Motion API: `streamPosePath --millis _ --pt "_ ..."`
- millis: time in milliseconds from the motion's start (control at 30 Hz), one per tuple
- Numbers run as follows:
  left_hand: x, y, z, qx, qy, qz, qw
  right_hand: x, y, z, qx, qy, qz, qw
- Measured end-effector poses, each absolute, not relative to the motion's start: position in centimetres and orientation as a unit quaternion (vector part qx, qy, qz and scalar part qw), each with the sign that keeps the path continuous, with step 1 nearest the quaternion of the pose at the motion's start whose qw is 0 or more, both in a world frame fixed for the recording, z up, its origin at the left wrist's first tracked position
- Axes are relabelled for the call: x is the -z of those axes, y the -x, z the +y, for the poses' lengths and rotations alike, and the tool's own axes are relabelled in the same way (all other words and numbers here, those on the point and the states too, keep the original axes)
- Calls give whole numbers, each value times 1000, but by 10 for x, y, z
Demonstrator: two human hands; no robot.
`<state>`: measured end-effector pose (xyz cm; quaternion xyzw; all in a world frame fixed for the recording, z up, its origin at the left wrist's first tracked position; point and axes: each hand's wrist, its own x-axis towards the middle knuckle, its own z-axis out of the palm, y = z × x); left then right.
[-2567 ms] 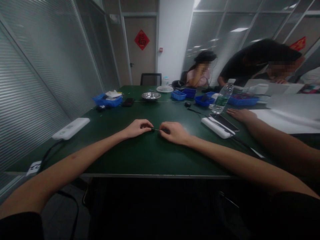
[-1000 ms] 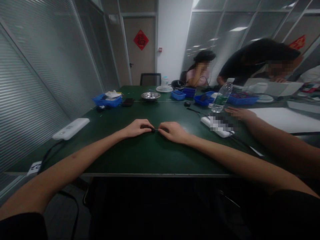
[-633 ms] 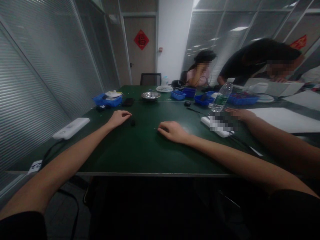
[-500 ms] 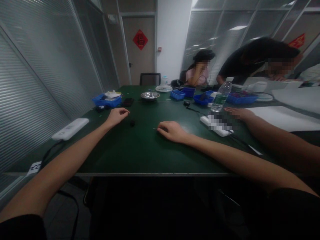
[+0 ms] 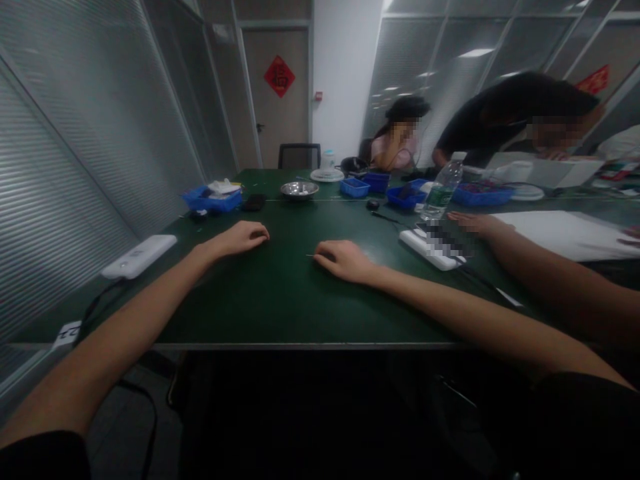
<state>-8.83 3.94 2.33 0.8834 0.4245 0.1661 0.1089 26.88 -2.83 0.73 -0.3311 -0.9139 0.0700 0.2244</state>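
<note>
My right hand (image 5: 343,261) rests at the middle of the green table (image 5: 280,313), fingers pinched on a thin, pale needle (image 5: 310,255) that points left. To its left, my left hand (image 5: 245,236) is low over the tabletop with thumb and fingers curled together. What is between those fingers, if anything, is hidden. Beyond both hands stands a shiny metal bowl (image 5: 299,192) with small pale things in it.
A white power strip (image 5: 140,256) lies left, another (image 5: 425,249) right, near a water bottle (image 5: 443,190). Blue trays (image 5: 213,199) stand further back. A co-worker's hand (image 5: 473,224) rests at the right beside white paper (image 5: 555,230). Other people sit behind.
My left hand has moved right and toward me, over where a small black object lay; that object no longer shows. My right hand has stayed in place with the needle.
</note>
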Motion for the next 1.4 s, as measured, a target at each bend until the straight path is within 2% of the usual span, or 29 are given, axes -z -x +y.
streamPosePath --millis 200,467,600,700,833,1233,1400 --pt "-11 130 66 -210 -839 501 10 -6 -269 -27 -62 328 -917 219" --pt "-1 144 70 -286 -772 567 -29 -7 -269 -28 -70 325 -917 221" --pt "-2 148 72 -364 -708 602 -64 -7 -269 -27 -67 328 -917 216" --pt "-1 154 76 -421 -654 628 -34 -7 -270 -27 -68 324 -920 212" --pt "1 159 81 -439 -630 640 19 -7 -270 -27 -64 320 -921 214" --pt "3 160 91 -572 -490 593 285 -9 -269 -28 -63 316 -923 211" --pt "5 162 92 -584 -460 591 313 -7 -270 -27 -66 316 -922 215"
